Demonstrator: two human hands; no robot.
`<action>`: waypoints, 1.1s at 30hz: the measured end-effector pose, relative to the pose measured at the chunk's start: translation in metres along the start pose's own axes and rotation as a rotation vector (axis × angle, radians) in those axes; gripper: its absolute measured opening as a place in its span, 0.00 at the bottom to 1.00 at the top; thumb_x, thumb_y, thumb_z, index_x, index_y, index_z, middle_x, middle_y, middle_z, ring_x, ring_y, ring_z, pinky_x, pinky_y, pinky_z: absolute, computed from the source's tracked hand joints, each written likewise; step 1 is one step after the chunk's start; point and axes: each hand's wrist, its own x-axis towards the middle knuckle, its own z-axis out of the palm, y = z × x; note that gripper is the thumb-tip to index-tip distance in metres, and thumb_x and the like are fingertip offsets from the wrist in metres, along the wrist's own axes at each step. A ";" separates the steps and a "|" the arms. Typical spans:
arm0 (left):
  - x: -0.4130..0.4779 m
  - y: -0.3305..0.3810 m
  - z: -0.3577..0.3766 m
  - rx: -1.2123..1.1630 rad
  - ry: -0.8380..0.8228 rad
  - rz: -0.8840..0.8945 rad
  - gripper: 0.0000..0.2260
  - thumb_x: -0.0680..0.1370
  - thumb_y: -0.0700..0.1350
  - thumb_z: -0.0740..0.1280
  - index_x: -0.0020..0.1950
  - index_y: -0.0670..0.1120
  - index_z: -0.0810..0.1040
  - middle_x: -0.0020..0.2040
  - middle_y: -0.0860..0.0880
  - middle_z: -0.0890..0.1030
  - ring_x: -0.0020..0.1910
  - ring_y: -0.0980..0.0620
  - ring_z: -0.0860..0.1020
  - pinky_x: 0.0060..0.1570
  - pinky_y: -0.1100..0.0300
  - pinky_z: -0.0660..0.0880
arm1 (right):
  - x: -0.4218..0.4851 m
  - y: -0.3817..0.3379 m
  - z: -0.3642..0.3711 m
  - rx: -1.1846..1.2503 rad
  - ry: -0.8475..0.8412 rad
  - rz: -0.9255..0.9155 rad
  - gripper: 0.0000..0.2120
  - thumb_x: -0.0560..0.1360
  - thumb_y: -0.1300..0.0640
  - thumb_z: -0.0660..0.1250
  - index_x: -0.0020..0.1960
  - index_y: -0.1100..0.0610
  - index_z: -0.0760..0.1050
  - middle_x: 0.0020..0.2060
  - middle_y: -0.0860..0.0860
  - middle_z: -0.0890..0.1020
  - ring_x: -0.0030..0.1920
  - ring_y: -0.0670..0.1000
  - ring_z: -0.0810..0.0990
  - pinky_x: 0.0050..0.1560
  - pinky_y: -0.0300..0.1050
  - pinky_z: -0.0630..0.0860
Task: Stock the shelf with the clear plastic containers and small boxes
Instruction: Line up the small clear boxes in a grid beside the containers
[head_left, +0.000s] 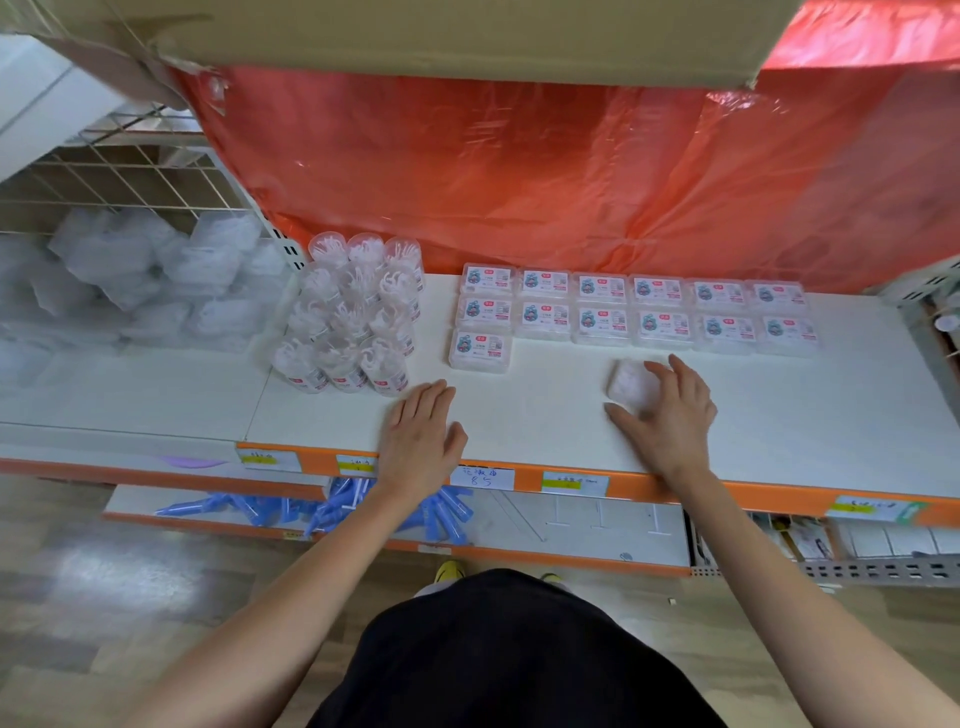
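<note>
My right hand (670, 421) gripped one small box (631, 387) of frosted clear plastic, fingers curled over its far edge and thumb spread along the near side; the box sat on the smooth white shelf (545, 431), nearer than the rows. My left hand (421, 441) lay flat, fingers straight and together, holding nothing, near the orange front lip. Farther back, flat rectangular labelled boxes (639, 312) lay in two neat rows, with one extra at the left. Left of them stood a cluster of clear round containers (353, 317). A glossy, wrinkled red plastic sheet (519, 171) hung behind
</note>
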 end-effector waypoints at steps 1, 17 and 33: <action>0.001 0.000 0.000 -0.014 -0.006 0.001 0.29 0.77 0.55 0.47 0.74 0.43 0.68 0.74 0.46 0.69 0.73 0.47 0.65 0.73 0.52 0.58 | 0.000 0.001 -0.002 0.003 -0.005 0.027 0.35 0.70 0.44 0.75 0.72 0.55 0.68 0.75 0.57 0.63 0.74 0.59 0.59 0.71 0.58 0.56; 0.037 0.069 -0.034 -1.229 -0.236 -0.464 0.09 0.81 0.52 0.63 0.53 0.49 0.79 0.52 0.49 0.83 0.46 0.54 0.81 0.49 0.60 0.75 | 0.003 -0.069 -0.008 0.181 -0.304 -0.351 0.34 0.68 0.49 0.78 0.71 0.53 0.70 0.64 0.51 0.78 0.62 0.54 0.75 0.62 0.44 0.67; 0.041 0.062 -0.049 -1.490 -0.276 -0.457 0.07 0.77 0.40 0.69 0.54 0.49 0.78 0.50 0.49 0.82 0.50 0.52 0.80 0.50 0.59 0.76 | -0.013 -0.084 -0.003 1.111 -0.359 0.223 0.11 0.77 0.63 0.69 0.59 0.58 0.79 0.47 0.53 0.84 0.49 0.48 0.81 0.58 0.51 0.77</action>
